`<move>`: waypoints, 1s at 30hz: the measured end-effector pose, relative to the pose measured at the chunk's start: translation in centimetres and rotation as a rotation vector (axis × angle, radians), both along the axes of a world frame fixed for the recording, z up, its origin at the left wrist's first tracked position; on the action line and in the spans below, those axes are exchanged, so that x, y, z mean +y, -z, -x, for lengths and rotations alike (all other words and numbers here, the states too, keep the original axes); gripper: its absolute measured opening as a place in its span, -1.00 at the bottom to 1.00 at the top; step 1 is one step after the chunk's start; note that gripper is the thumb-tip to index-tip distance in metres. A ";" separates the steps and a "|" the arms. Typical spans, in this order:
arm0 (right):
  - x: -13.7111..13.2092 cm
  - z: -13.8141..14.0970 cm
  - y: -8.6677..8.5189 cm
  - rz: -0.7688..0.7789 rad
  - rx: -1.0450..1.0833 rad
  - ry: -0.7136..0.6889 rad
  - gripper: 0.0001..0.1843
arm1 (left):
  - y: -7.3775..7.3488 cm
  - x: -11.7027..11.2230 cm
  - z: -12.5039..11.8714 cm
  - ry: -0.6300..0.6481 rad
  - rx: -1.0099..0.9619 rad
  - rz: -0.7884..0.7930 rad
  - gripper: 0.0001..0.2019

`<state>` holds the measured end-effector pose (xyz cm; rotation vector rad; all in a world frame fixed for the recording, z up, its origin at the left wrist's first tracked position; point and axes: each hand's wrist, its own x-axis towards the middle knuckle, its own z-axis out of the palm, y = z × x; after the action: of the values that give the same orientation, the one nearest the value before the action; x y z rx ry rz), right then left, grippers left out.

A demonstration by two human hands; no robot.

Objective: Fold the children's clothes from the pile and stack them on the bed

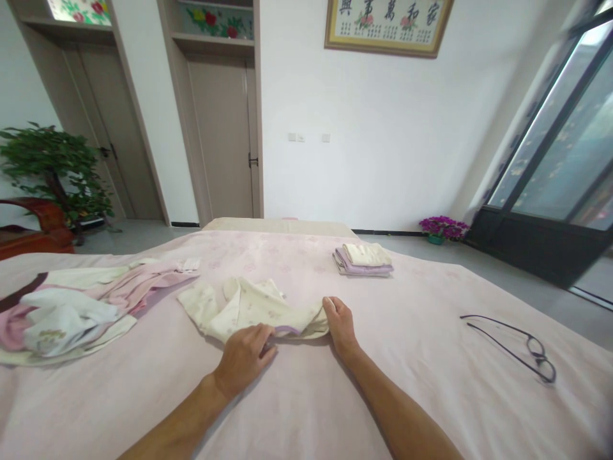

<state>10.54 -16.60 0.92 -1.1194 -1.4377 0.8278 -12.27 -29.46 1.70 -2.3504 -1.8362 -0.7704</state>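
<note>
A cream baby garment (253, 306) with small prints and a lilac edge lies crumpled on the pink bedspread (306, 409) in front of me. My left hand (246, 358) is closed on its near edge, beside the lilac trim. At its right end, my right hand (341, 324) pinches the cloth between thumb and fingers. The garment's far left part rests loosely on the bedspread. Folds hide its exact cut.
A loose heap of pink and white clothes (71, 313) lies at the left. Beyond my right hand sits a folded stack of cream and lilac clothes (364, 260). Eyeglasses (531, 351) rest at the right. Purple flowers (443, 228) stand on the floor by the wall.
</note>
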 end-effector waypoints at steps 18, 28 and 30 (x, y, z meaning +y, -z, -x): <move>1.1 -1.2 0.1 0.139 0.228 -0.010 -0.58 | -0.8 2.3 5.7 -0.520 0.127 -0.289 -0.76; 1.5 -1.6 0.5 0.190 0.172 -0.033 -0.58 | 1.5 3.4 6.2 -0.249 0.015 -0.292 -0.69; 1.6 -1.6 0.5 0.190 0.173 -0.037 -0.56 | 1.6 3.6 6.3 -0.218 0.078 -0.285 -0.60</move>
<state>12.18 -15.03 0.46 -1.1356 -1.2588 1.0789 -18.59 -25.89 0.11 -1.9433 -1.7773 -0.8368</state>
